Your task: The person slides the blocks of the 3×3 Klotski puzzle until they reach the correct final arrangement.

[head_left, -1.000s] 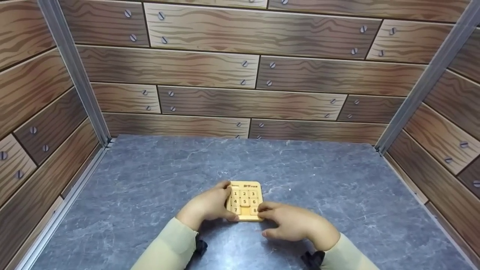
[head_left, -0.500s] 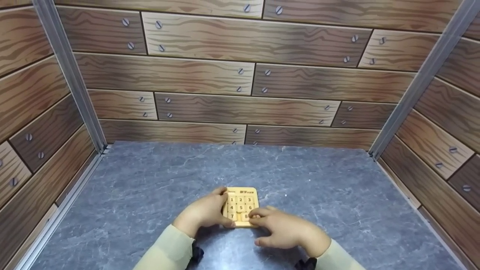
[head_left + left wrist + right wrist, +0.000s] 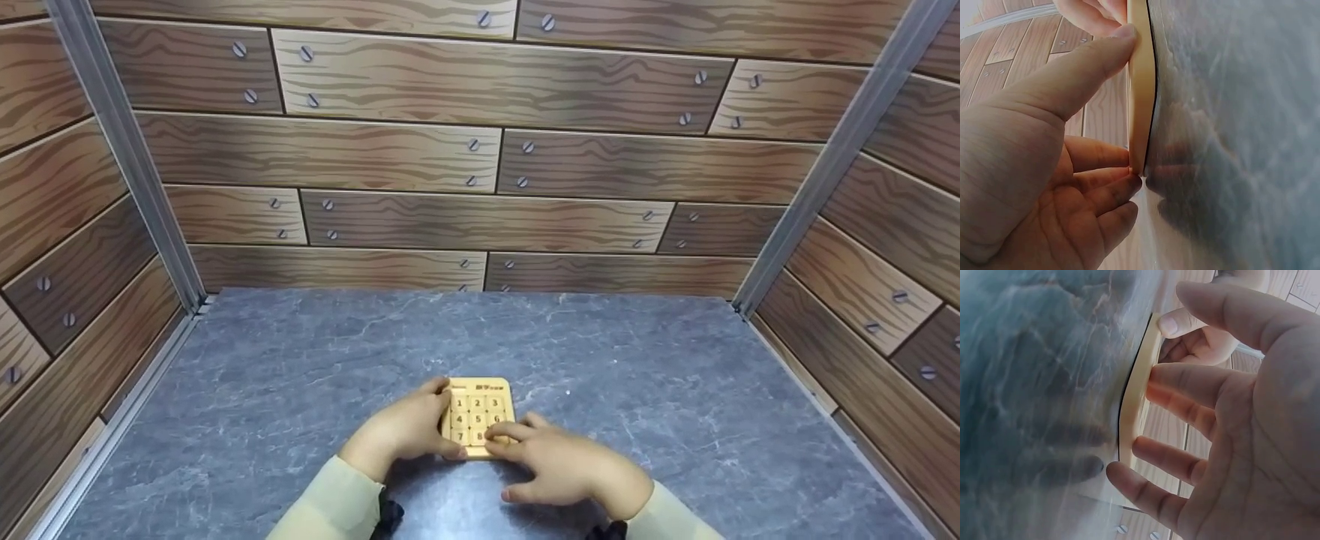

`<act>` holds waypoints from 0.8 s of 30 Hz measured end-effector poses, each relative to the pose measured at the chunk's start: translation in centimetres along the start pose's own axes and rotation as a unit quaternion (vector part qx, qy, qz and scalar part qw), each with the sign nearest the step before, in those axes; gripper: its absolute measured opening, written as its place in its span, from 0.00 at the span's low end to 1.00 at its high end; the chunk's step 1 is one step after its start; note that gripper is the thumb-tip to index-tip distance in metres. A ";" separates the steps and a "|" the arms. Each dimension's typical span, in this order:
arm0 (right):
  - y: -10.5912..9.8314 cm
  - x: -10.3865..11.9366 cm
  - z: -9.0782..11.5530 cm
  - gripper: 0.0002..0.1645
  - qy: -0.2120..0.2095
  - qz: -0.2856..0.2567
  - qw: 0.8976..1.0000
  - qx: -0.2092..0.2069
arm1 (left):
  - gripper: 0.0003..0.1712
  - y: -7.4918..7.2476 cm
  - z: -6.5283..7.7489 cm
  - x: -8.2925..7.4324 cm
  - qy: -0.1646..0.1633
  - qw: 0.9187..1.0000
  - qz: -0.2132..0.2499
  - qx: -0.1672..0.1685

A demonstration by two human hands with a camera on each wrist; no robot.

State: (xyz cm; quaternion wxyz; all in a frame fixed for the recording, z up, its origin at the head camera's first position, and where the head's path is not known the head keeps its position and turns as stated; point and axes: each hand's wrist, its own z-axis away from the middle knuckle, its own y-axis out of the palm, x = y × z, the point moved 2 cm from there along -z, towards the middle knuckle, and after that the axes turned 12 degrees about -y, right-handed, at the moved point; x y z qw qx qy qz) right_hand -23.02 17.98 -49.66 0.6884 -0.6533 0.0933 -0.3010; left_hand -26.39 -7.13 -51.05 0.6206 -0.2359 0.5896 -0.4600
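A yellow sliding number puzzle [image 3: 480, 387] lies flat on the table, with number tiles in rows. My left hand [image 3: 401, 427] grips its left side, thumb at the near corner and fingers toward the far corner. In the left wrist view the thumb presses the puzzle's edge [image 3: 1143, 84]. My right hand [image 3: 566, 461] reaches in from the right, its extended fingertips touching the bottom row beside the 8 tile [image 3: 480, 436]. Those fingers hide the bottom right of the board. The right thumb stands apart from the puzzle, as the right wrist view also shows.
The grey-blue marbled tabletop [image 3: 330, 345] stretches around the puzzle. Wood-patterned walls [image 3: 480, 157] enclose it at the back and both sides. Metal posts [image 3: 120, 142] stand at the back corners. A tiny white speck [image 3: 568, 392] lies right of the puzzle.
The 8 tile has slid left from the bottom right corner to beside the 7, with my right fingers moving left along with it. My left hand keeps its hold on the puzzle.
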 end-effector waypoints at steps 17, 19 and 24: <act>-0.2 -0.9 0.2 0.43 -0.012 -0.041 0.999 -0.002 | 0.64 -0.1 0.3 -0.2 -0.007 1.000 0.010 0.005; -0.4 -1.3 0.1 0.41 -0.017 -0.052 0.998 -0.012 | 0.64 -0.2 0.1 -0.1 -0.011 1.000 0.014 0.006; -0.3 -2.8 0.2 0.39 -0.026 -0.071 0.997 -0.034 | 0.65 -0.3 -0.5 0.6 -0.024 1.000 0.014 0.015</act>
